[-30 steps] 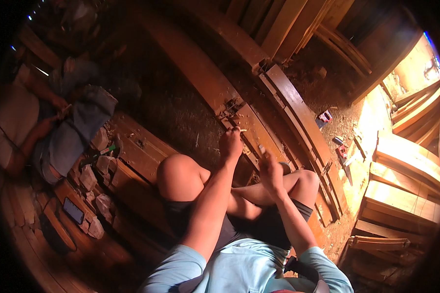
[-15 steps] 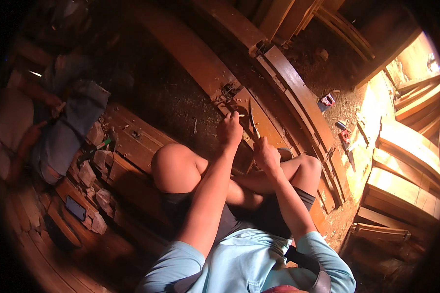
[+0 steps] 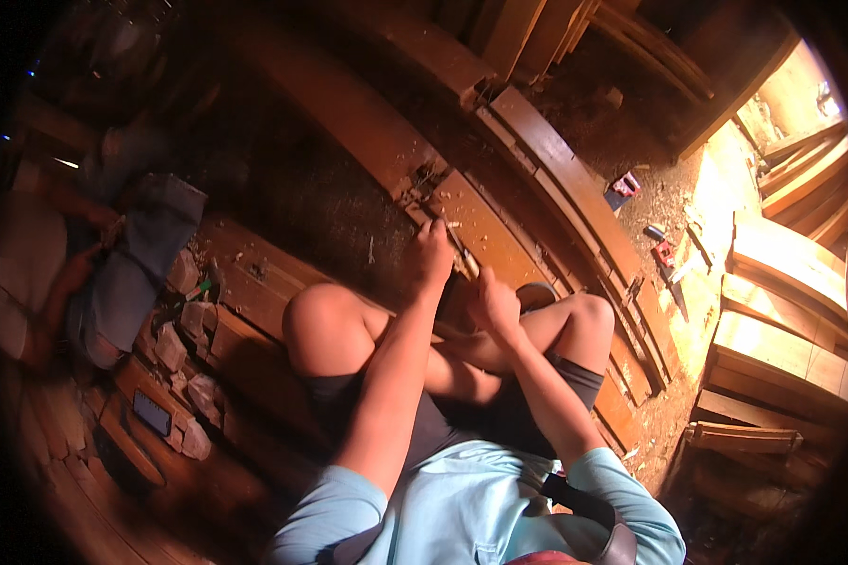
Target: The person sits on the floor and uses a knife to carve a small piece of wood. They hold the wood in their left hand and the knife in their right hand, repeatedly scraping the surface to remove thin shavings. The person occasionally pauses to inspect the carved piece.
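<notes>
tool: short pale-handled tool [image 3: 464,262], looks like a chisel but too small and blurred to be sure
tool position: between the two hands, over the near end of the plank [image 3: 485,235], just above the person's knees
tool axis: runs roughly from upper left to lower right, about parallel to the plank's length; tip end toward the notch [image 3: 424,184], handle end toward the right hand
plank: long reddish board lying diagonally on the dirt floor [image 3: 320,207], pale chips scattered on it beside the tool
left hand [image 3: 431,256]: fist closed, sits on the tool's upper-left part, knuckles up; what the fingers wrap is hidden, so hold on the tool likely but not certain
right hand [image 3: 493,303]: closed too, just below and right of the tool, thumb side toward it; cannot tell whether it grips the handle or something of its own
nearer hand: left is on the working end, right is at the handle end; both touching or nearly so
left arm pose: forearm long and straight, reaching up-forward from lower centre, passing beside the raised left knee [image 3: 322,320]
right arm pose: elbow bent, forearm angled up-left across the lap, wrist slightly cocked
body: seated on the floor, knees drawn up, plank end between the legs
nearby: another person [image 3: 85,273] at far left, well apart; small red and blue tools [image 3: 664,252] on sawdust to the right, out of reach
</notes>
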Action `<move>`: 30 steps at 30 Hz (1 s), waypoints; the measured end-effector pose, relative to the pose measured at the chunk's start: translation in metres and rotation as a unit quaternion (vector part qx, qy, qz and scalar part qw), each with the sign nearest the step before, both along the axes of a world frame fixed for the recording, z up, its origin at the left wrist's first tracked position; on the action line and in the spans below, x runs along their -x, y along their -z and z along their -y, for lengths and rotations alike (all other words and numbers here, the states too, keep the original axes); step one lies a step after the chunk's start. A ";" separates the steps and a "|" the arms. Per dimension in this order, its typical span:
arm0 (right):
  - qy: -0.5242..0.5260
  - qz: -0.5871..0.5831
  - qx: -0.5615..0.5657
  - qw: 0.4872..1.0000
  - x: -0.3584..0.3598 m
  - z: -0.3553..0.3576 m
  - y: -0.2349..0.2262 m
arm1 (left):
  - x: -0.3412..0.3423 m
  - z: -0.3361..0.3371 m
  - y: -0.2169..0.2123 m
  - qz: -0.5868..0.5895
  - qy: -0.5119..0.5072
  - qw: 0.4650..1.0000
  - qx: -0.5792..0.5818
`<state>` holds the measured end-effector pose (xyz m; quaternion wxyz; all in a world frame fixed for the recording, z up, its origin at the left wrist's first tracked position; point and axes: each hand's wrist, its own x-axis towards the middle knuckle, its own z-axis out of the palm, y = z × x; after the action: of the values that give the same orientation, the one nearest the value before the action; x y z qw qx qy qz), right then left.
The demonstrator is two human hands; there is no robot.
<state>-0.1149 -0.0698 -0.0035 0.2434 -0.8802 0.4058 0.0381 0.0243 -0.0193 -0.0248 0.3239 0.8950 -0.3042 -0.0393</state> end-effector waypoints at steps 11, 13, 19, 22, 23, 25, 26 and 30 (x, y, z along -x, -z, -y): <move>-0.034 -0.037 0.001 0.999 0.005 0.013 -0.002 | 0.005 0.005 -0.002 0.036 0.008 0.999 -0.002; -0.003 -0.066 -0.020 0.998 0.015 0.008 -0.002 | 0.007 0.002 -0.005 0.034 0.001 0.999 -0.009; -0.012 0.253 0.017 0.967 -0.014 0.014 -0.063 | 0.001 0.001 0.006 0.021 0.002 0.999 -0.024; 0.038 0.430 0.022 0.902 -0.019 0.009 -0.050 | 0.004 0.006 0.006 0.020 0.007 1.000 -0.021; 0.055 0.481 0.021 0.875 -0.017 0.007 -0.035 | 0.006 0.007 0.003 0.026 0.018 0.999 -0.024; 0.027 0.092 -0.022 0.995 -0.004 0.007 -0.015 | 0.006 0.005 -0.002 0.038 0.029 0.998 -0.030; 0.013 0.035 -0.028 0.999 0.006 0.008 -0.002 | 0.003 0.007 -0.003 0.035 0.024 0.999 -0.020; 0.002 -0.002 -0.030 1.000 0.003 0.009 -0.007 | 0.012 0.000 0.000 0.021 0.005 1.000 -0.022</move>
<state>-0.1176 -0.0785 0.0038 0.2693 -0.8713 0.4069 0.0516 0.0125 -0.0198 -0.0247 0.2980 0.9010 -0.3140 -0.0287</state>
